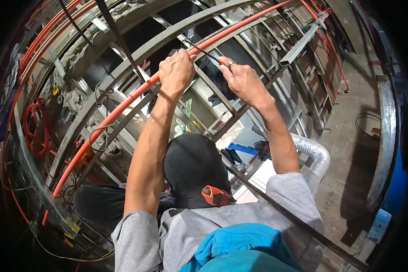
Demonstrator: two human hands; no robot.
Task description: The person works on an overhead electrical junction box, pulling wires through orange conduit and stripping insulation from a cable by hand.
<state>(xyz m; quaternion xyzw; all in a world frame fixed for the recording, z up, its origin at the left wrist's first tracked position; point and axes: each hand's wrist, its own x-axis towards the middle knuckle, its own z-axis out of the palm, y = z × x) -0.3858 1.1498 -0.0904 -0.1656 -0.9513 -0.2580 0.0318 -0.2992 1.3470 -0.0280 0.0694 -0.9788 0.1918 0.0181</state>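
Both my arms reach up from the lower edge toward a long orange conduit that runs diagonally along a grey metal ladder frame. Around the conduit my left hand is closed, its fingertips mostly hidden behind it. To its right, my right hand is closed on a thin dark wire-like strip, which stretches from the conduit to my fingers. Further down the conduit, a loop of thin wire hangs round it.
Orange-handled pliers sit against my dark clothing. Coiled red hose hangs at the left. At the right are a silver flexible duct, a metal channel and the floor. A dark bar slants across the lower right.
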